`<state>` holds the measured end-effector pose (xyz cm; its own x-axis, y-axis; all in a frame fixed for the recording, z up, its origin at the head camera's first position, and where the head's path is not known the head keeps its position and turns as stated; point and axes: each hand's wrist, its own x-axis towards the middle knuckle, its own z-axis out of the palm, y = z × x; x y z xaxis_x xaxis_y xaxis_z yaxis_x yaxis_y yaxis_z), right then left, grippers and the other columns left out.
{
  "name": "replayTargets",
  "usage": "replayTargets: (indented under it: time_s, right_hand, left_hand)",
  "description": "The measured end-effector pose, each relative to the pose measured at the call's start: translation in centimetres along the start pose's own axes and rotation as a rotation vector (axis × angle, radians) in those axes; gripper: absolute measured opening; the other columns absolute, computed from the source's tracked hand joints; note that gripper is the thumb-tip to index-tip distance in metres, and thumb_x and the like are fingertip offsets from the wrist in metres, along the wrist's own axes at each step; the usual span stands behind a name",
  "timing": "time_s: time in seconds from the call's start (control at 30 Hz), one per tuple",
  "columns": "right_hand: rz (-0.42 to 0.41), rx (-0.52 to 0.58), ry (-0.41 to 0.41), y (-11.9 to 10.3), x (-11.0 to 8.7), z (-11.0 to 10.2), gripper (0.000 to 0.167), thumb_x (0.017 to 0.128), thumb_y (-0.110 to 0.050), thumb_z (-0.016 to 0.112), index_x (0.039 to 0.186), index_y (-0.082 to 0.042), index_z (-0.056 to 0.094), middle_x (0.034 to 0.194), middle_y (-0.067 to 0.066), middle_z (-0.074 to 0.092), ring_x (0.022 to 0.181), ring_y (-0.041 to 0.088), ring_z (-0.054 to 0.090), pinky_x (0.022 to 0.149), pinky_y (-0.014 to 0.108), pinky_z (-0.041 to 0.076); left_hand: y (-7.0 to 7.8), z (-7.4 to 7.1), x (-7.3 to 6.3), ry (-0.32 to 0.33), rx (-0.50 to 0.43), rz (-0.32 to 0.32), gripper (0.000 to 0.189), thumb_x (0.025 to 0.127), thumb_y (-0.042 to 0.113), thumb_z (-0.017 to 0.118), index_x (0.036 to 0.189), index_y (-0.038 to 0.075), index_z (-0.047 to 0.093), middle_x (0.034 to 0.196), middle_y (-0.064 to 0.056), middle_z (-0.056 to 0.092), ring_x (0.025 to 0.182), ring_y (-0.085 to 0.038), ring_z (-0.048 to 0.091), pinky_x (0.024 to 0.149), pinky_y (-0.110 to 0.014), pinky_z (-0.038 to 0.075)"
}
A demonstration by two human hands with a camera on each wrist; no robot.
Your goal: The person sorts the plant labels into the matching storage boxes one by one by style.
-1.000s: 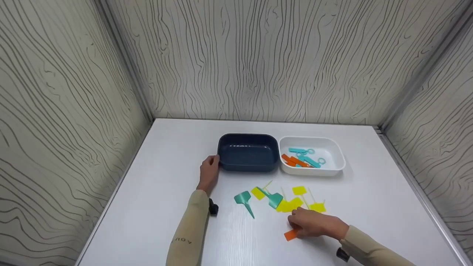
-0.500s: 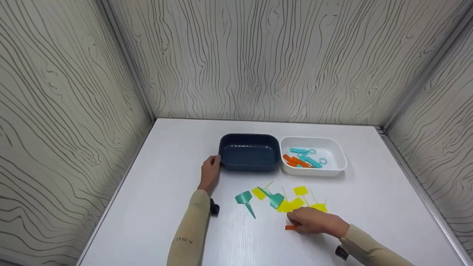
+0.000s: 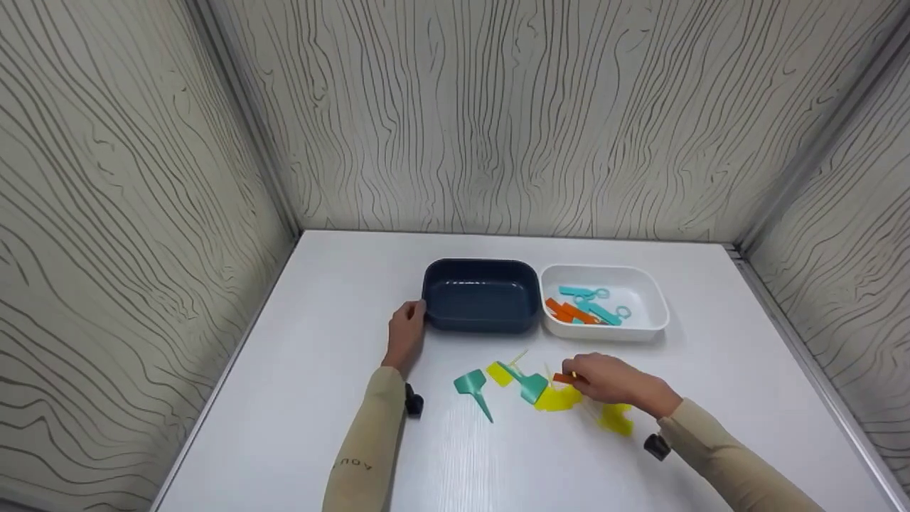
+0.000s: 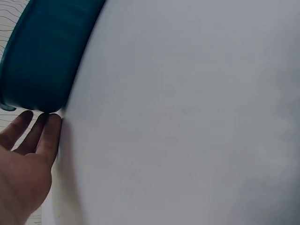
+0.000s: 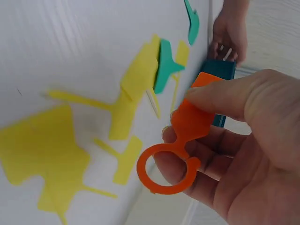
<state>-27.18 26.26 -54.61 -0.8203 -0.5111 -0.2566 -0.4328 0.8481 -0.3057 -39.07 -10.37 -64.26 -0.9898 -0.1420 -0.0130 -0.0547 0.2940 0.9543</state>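
My right hand [image 3: 608,377] pinches an orange plant tag with a ring end [image 5: 194,115] between thumb and fingers. In the head view the hand is over the yellow T-shaped plant labels [image 3: 556,400], hiding part of them; the right wrist view shows the tag's ring hanging free. My left hand [image 3: 405,333] has its extended fingertips at the left end of the dark blue box [image 3: 482,324], as the left wrist view also shows. Beside that box stands a white box [image 3: 647,313], holding turquoise ring tags [image 3: 604,313] and orange ring tags [image 3: 579,313].
Two green T-shaped plant labels [image 3: 470,382] lie on the white table [image 3: 341,284] left of the yellow ones; one overlaps a yellow label [image 3: 500,374]. Wood-patterned panels [image 3: 483,128] rise behind the table and at both sides.
My right hand has picked the orange tag up from the table front and carried it forward toward the white box. A yellow label near it has shifted nearer. The left hand stays put.
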Motion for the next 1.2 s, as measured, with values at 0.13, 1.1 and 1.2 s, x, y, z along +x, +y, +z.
replayTargets:
  time_s: [0.13,1.1,1.2]
  right_hand:
    - [0.047,0.007,0.046,1.2,0.6,-1.4,0.013,0.095,-0.015,0.063,0.106,-0.012,0.067,0.086,-0.004,0.062,0.074,0.013,0.051,0.071,0.029,0.047]
    - [0.081,-0.073,0.232,6.2,4.2,-6.3,0.021,0.095,-0.008,0.057,0.112,-0.003,0.066,0.102,0.014,0.07,0.078,0.022,0.056,0.082,0.047,0.053]
    - [0.114,-0.056,0.213,6.3,4.4,-6.4,0.024,0.095,-0.009,0.057,0.116,-0.003,0.066,0.106,0.014,0.07,0.081,0.023,0.057,0.087,0.048,0.053]
  left_hand:
    - [0.0,0.0,0.0,0.009,0.018,0.01,0.049,0.099,0.051,0.044,0.117,0.011,0.066,0.111,-0.006,0.068,0.105,-0.021,0.062,0.097,-0.041,0.047]
    - [0.5,0.0,-0.2,0.015,0.005,-0.018,0.047,0.098,0.051,0.046,0.114,0.013,0.067,0.11,-0.005,0.068,0.104,-0.021,0.061,0.097,-0.04,0.047]
    - [0.5,0.0,-0.2,0.009,0.003,-0.026,0.047,0.098,0.051,0.046,0.115,0.013,0.067,0.112,-0.005,0.068,0.107,-0.021,0.061,0.098,-0.041,0.046]
